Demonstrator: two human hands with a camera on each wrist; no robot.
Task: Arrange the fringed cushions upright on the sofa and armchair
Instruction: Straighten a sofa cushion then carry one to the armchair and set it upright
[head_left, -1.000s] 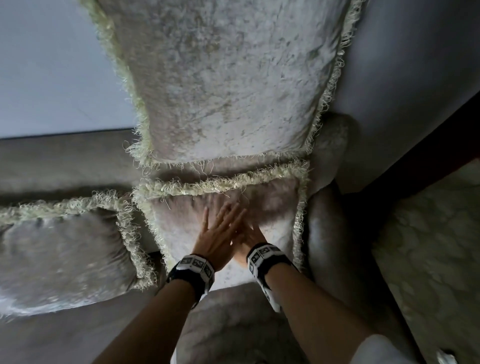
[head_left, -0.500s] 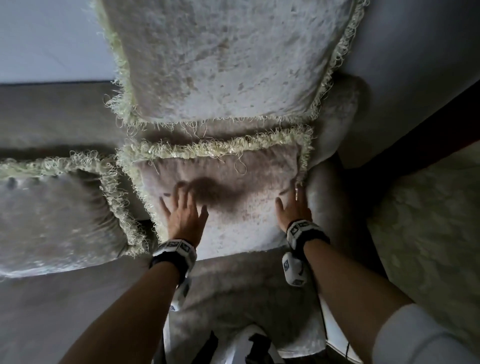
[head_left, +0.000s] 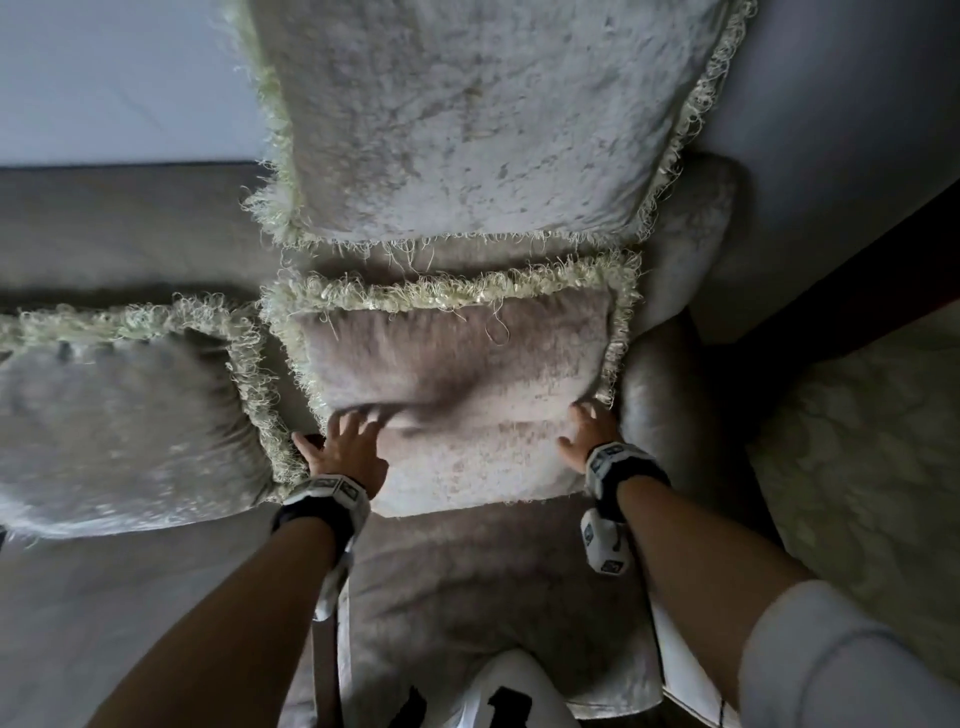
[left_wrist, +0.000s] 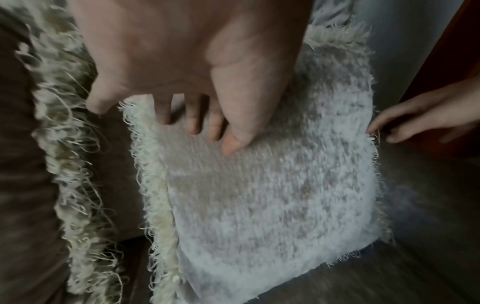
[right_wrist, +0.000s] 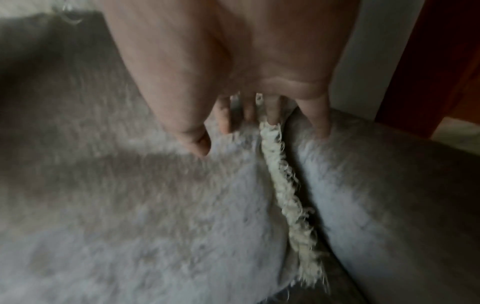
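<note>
A small beige fringed cushion (head_left: 457, 384) stands against the sofa back in the corner by the armrest (head_left: 670, 395). A larger fringed cushion (head_left: 467, 119) stands above and behind it. A third fringed cushion (head_left: 114, 415) leans to the left. My left hand (head_left: 348, 441) rests with spread fingers on the small cushion's lower left part; in the left wrist view the left hand (left_wrist: 194, 127) touches the cushion (left_wrist: 272, 195) near its fringe. My right hand (head_left: 587, 431) presses at the cushion's right edge; the right wrist view shows the right hand's (right_wrist: 259, 123) fingers straddling the fringe (right_wrist: 285, 185) beside the armrest.
The sofa seat (head_left: 493, 587) runs towards me below the cushions. A pale wall (head_left: 104, 78) is behind the sofa. Right of the armrest are a dark wooden piece (head_left: 857, 291) and a patterned pale floor (head_left: 857, 467).
My hands were together on the middle of the small cushion; they have slid apart to its left and right sides and lower down. The cushion's face shows a dent between them.
</note>
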